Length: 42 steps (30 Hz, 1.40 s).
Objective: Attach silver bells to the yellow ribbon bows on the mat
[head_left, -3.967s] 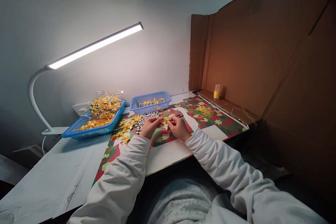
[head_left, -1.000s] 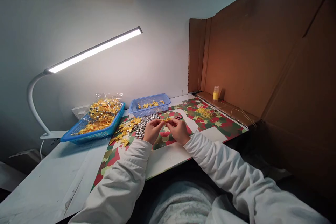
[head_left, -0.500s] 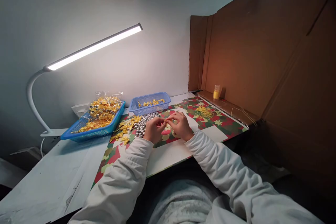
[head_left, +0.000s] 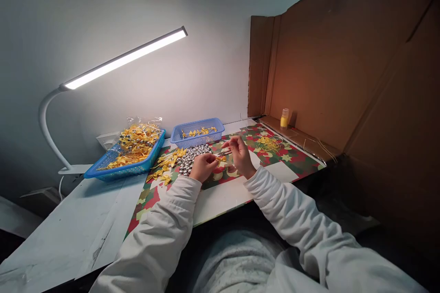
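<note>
On the left of the bench (head_left: 58,229), beneath the lamp (head_left: 125,58), a blue basket (head_left: 151,159) is heaped with bows and silver balls; a paler basket (head_left: 197,140) stands at the far side. Loose bows (head_left: 165,165) and a pile of balls (head_left: 188,161) crowd the left hand (head_left: 203,166). Strings (head_left: 268,143) and a bottle (head_left: 284,119) lie far right, by cardboard (head_left: 326,64). The left grip pinches a yellow bow (head_left: 221,159), partly hidden, between the hands; the right hand (head_left: 240,155) has its fingers closed around a slim tool (head_left: 225,152) just above it.
</note>
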Tool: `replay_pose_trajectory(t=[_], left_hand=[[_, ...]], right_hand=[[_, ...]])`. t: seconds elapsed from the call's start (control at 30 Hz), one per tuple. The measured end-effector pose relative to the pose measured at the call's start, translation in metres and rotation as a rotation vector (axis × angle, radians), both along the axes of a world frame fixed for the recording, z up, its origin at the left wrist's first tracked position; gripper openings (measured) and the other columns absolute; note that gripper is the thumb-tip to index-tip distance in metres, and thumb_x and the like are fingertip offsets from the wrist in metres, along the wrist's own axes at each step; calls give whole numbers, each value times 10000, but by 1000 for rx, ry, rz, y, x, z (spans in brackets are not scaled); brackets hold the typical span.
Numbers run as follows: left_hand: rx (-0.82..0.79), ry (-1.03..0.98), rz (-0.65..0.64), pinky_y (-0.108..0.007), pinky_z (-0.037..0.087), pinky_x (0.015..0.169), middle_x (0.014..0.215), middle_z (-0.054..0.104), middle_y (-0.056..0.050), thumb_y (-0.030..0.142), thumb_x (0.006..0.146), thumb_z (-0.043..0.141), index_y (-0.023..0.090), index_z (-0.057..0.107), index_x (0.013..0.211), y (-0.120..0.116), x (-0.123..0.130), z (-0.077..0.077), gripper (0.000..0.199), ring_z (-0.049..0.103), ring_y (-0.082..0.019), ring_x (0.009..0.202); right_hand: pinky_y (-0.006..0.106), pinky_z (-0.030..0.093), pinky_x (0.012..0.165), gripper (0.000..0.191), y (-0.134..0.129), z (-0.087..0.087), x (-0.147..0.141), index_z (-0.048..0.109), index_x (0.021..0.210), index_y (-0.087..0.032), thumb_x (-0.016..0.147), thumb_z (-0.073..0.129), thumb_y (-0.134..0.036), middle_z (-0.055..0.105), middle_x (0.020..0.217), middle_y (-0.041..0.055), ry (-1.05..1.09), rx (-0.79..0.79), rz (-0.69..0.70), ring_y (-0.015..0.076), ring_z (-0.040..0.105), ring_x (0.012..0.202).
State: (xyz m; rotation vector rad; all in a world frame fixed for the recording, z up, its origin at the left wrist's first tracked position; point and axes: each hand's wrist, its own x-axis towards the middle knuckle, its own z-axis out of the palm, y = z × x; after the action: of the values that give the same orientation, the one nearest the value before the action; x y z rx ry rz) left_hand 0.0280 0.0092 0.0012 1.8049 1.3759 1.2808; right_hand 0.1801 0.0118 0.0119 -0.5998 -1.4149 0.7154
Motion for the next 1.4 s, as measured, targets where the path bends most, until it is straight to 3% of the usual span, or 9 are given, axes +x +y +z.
replay_pose_trajectory(t=[0.37, 0.53, 0.83, 0.93, 1.0, 1.1, 1.2, 1.3, 1.4], left_hand=[[-44, 166, -46, -214, 316, 478, 463, 542, 17, 297, 615, 621, 151, 652, 560, 1, -7, -4, 159, 430, -102, 472], [-6, 193, -40, -236, 347, 516, 490, 570, 7, 252, 617, 634, 171, 672, 583, 5, -9, -6, 95, 443, -118, 488], [198, 4, -44, -341, 441, 828, 992, 682, -75, 181, 655, 622, 219, 710, 929, 6, -23, 21, 290, 579, -224, 895], [38, -105, -287, -329, 446, 832, 1049, 667, -96, 333, 716, 643, 192, 672, 1012, 0, -9, 27, 329, 578, -230, 962], [-67, -263, -385, -322, 456, 797, 851, 677, -84, 431, 751, 607, 163, 668, 881, -1, 0, 27, 304, 597, -195, 824], [-101, -593, -308, -305, 468, 699, 564, 540, -5, 529, 776, 537, 183, 540, 625, 5, 2, 23, 378, 542, -135, 608], [-106, -759, -194, -286, 469, 675, 621, 569, -2, 529, 740, 572, 188, 538, 681, 15, -5, 18, 348, 555, -120, 618], [-108, -749, -134, -264, 458, 662, 819, 658, -61, 522, 671, 637, 167, 618, 819, 20, -9, 11, 385, 597, -137, 727], [-98, -571, -114, -250, 442, 627, 764, 669, -58, 521, 632, 669, 146, 664, 793, 18, -6, 7, 408, 583, -136, 683]], right_hand=[[253, 465, 696, 200, 34, 52, 32, 405, 843, -235, 888, 425, -429, 488, 694, -25, 200, 59, -61, 103, 505, 654], [267, 481, 701, 216, 37, 60, 27, 425, 831, -235, 861, 463, -446, 519, 680, -30, 138, 43, 53, 103, 527, 652], [331, 479, 815, 186, 21, 68, -2, 474, 800, -220, 838, 501, -400, 639, 835, 11, -108, 64, 305, 143, 604, 826], [315, 466, 825, 156, 26, 66, -14, 475, 803, -216, 838, 491, -367, 627, 831, 11, -110, 78, 315, 138, 593, 830], [301, 463, 812, 142, 34, 58, -20, 465, 798, -215, 841, 473, -350, 613, 801, 4, -82, 78, 299, 132, 588, 807], [279, 457, 757, 132, 46, 40, -23, 472, 790, -211, 843, 447, -329, 582, 743, -14, -102, 59, 208, 119, 564, 731], [272, 455, 694, 133, 52, 22, -21, 485, 762, -200, 822, 457, -315, 560, 672, -27, -210, -8, 228, 117, 547, 656], [267, 464, 659, 124, 51, 15, -18, 504, 757, -191, 794, 494, -308, 564, 636, -32, -297, -45, 332, 123, 559, 640], [248, 461, 606, 118, 48, 14, -18, 510, 754, -189, 782, 501, -304, 572, 630, -32, -277, -77, 350, 118, 556, 613]])
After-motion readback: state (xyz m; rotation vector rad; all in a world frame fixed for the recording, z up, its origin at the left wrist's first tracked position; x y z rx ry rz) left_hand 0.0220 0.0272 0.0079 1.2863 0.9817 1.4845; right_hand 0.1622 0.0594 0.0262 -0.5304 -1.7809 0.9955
